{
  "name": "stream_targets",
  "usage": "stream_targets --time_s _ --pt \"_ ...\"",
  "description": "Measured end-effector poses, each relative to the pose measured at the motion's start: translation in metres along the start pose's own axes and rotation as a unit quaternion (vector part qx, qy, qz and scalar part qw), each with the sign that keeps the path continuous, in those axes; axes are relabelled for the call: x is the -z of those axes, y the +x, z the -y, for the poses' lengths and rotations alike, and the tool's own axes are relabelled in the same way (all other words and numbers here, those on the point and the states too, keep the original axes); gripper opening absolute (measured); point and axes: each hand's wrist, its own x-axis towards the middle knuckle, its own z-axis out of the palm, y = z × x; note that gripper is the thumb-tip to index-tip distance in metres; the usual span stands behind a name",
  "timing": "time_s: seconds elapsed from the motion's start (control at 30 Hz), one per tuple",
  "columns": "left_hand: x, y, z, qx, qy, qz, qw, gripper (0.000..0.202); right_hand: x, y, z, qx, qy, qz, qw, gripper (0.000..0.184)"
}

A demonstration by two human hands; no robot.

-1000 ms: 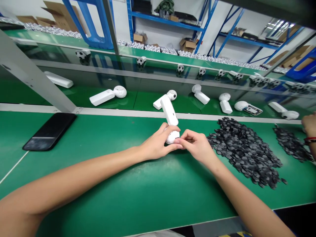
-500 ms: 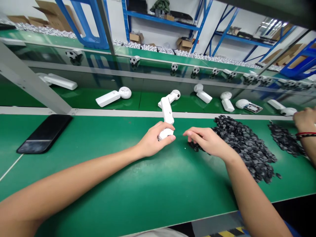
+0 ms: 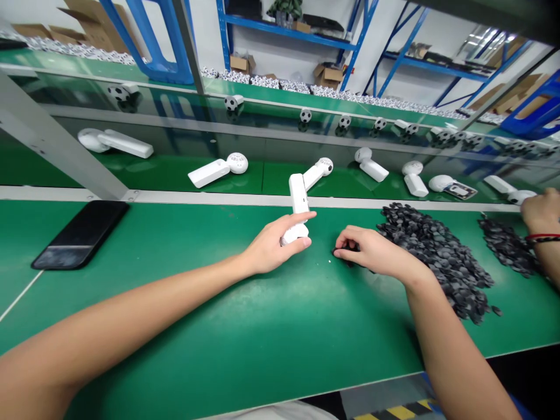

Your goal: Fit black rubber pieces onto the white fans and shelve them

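Note:
My left hand (image 3: 272, 245) is wrapped around the round head of a white handheld fan (image 3: 299, 193), its handle pointing away from me. The index finger is stretched along the fan's side and the thumb lies below the head. To the right, my right hand (image 3: 371, 252) is low over the table, thumb and fingertips pinched on a small black disc-like piece (image 3: 336, 252). More black pieces lie under those fingers, partly hidden. A large heap of flat black pieces (image 3: 437, 262) spreads beside the right wrist.
Several white fans, one a fan on the left (image 3: 210, 173), lie on a green conveyor belt (image 3: 170, 169) behind the metal rail. A black phone (image 3: 81, 233) rests at left. At far right, another person's hand (image 3: 540, 213) is near a smaller black heap (image 3: 507, 248).
My right fingers have closed onto a black piece. My left index finger has straightened while the hand keeps the fan. Fans on the belt have shifted right.

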Motion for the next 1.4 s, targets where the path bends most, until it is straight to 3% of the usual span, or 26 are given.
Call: stream_targets --time_s 0.1,0.2,0.27,0.37,0.53,0.73,1.0,1.07,1.13,1.27,1.4 --pt "-0.002 -0.001 0.001 -0.007 0.028 0.010 1.000 0.061 -0.002 0.002 0.002 0.015 -0.005 -0.030 0.999 0.014" --pt "-0.006 -0.001 0.004 0.017 0.047 -0.009 0.999 0.090 -0.007 0.007 0.002 0.025 -0.016 -0.074 0.997 0.011" --pt "-0.007 0.000 0.007 0.032 0.050 -0.029 0.998 0.104 -0.010 0.008 0.001 0.035 -0.020 -0.070 0.997 0.011" --pt "-0.008 0.001 0.010 0.043 0.042 -0.042 0.997 0.109 -0.010 0.007 -0.001 0.040 -0.006 -0.037 0.998 0.013" --pt "-0.008 0.003 0.012 0.010 0.006 -0.054 0.998 0.101 -0.002 0.004 0.000 -0.001 0.036 -0.046 0.998 0.018" --pt "-0.006 0.004 0.012 0.010 0.009 -0.072 0.997 0.058 -0.014 0.012 0.004 -0.011 0.005 -0.084 0.996 0.024" --pt "-0.004 0.005 0.009 0.032 -0.020 -0.071 0.997 0.058 -0.021 0.018 0.009 0.029 -0.079 -0.134 0.987 0.021" --pt "-0.004 0.005 0.008 0.040 -0.029 -0.048 0.998 0.059 -0.024 0.018 0.015 0.016 -0.029 -0.171 0.985 0.022" --pt "-0.004 0.004 0.007 0.041 -0.031 -0.024 0.998 0.060 -0.028 0.019 0.022 -0.002 0.091 -0.180 0.979 0.024" --pt "-0.004 0.003 0.008 0.011 -0.026 -0.017 0.999 0.056 -0.036 0.017 0.037 -0.020 0.325 -0.137 0.935 0.030" --pt "-0.006 0.003 0.010 -0.002 -0.018 -0.015 1.000 0.058 -0.035 0.011 0.045 -0.039 0.393 -0.096 0.914 0.036"
